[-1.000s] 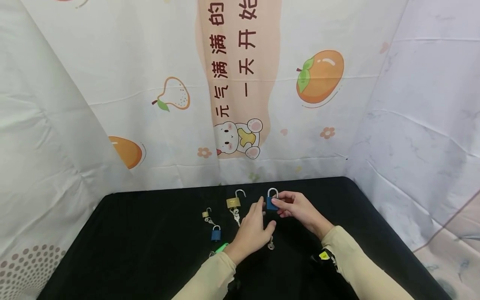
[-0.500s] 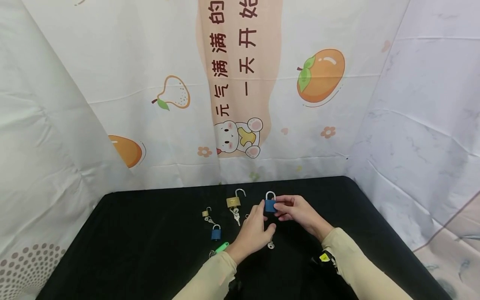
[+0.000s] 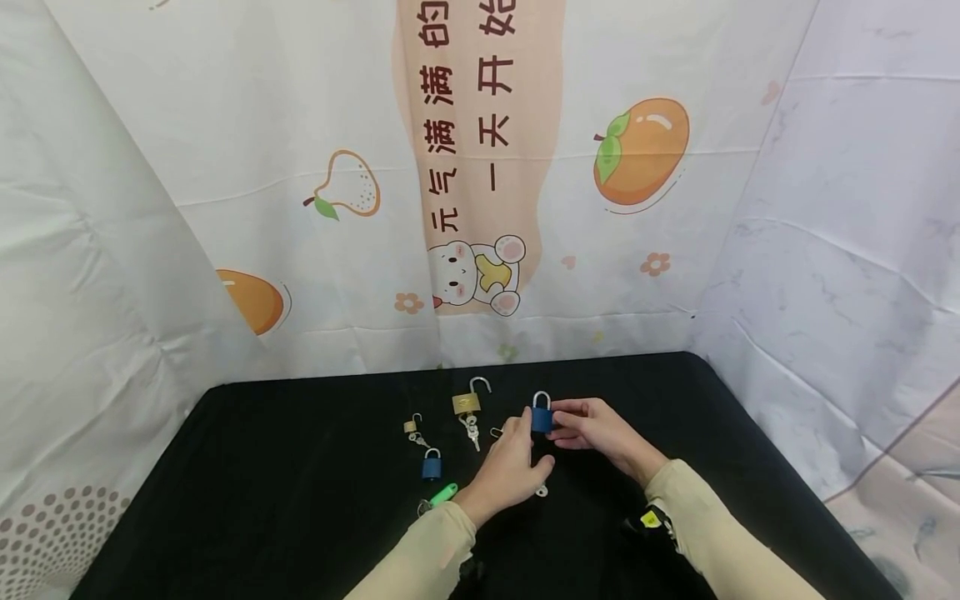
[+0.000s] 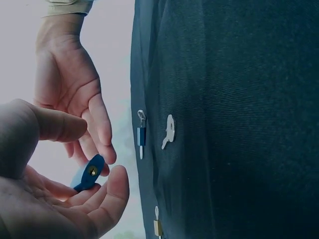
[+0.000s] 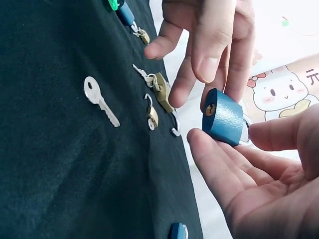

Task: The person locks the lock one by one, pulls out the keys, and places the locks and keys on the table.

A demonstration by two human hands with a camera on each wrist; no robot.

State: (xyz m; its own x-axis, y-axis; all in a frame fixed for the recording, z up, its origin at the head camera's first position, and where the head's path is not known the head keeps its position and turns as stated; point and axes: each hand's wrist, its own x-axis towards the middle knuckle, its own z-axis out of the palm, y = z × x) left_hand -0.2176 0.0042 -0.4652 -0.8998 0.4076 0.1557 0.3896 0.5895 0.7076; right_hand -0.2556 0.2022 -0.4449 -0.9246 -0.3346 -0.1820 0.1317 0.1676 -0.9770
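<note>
A blue padlock (image 3: 542, 419), its silver shackle upward, is pinched by my right hand (image 3: 597, 433) above the black table. In the right wrist view the keyhole end of this padlock (image 5: 224, 117) faces the camera, with the right thumb by the shackle and fingers under the body. My left hand (image 3: 512, 462) is on its other side, fingers fairly straight and fingertips right at the body, thumb held apart. A silver key (image 5: 102, 102) lies on the cloth below, mostly covered by the left hand in the head view.
Left of the hands lie a large brass padlock (image 3: 466, 403) with raised shackle and keys, a small brass padlock (image 3: 410, 427), another blue padlock (image 3: 431, 467) and a green key tag (image 3: 444, 495). A printed curtain (image 3: 360, 275) hangs behind the black table (image 3: 247, 483).
The right hand has lowered the blue padlock a little toward the table. The left hand has dropped slightly with it, its fingertips staying close to the padlock's side.
</note>
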